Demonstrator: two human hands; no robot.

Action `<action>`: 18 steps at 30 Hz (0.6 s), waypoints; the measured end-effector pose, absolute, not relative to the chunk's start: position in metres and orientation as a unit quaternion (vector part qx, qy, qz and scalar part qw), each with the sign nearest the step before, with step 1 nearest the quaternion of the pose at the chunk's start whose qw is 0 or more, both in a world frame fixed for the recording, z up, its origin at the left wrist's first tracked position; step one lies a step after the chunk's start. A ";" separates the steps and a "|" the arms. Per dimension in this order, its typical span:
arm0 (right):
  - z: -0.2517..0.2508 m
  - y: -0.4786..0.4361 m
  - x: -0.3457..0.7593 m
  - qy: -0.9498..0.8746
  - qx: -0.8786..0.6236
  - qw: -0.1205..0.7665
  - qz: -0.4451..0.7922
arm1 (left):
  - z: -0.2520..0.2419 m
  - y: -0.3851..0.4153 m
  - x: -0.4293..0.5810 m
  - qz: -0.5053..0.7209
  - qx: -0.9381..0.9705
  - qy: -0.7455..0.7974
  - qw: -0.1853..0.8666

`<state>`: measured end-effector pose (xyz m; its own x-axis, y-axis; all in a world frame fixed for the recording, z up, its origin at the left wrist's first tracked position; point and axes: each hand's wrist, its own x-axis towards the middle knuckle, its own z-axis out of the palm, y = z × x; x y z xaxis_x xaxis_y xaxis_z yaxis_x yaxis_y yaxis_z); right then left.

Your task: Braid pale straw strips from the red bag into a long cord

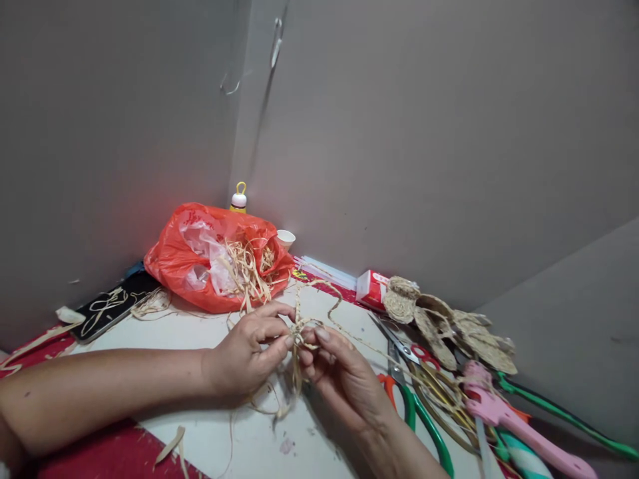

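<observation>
My left hand (252,349) pinches a braided raffia cord (298,303) between thumb and fingers, above the white board. My right hand (344,376) meets it from the right, its thumb and fingers closed on the same cord where strands cross. Loose raffia ends (282,409) dangle below the fingers. From there a thin length of braid loops up and runs off to the right, over toward the tools. Part of the crossing is hidden behind the fingertips.
A red plastic bag (172,263) holding raffia strips stands behind my hands, beside a paper cup (285,238). On the right lie green-handled scissors (432,426), a pink-handled tool (529,426) and woven raffia pieces (434,326). A black phone (107,313) rests at left. Grey walls enclose the table.
</observation>
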<state>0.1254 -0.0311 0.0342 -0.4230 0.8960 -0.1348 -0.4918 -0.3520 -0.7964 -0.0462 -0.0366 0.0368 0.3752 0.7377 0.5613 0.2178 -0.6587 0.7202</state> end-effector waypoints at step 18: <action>0.039 -0.027 0.134 -0.440 -0.275 0.408 0.751 | 0.040 -0.029 -0.046 0.424 0.736 0.291 0.441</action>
<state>0.1339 -0.0271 0.0391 -0.5152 0.8553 -0.0544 -0.3702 -0.2793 -0.8860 -0.0461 -0.0290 0.0403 0.4717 0.8018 0.3670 0.0548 -0.4421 0.8953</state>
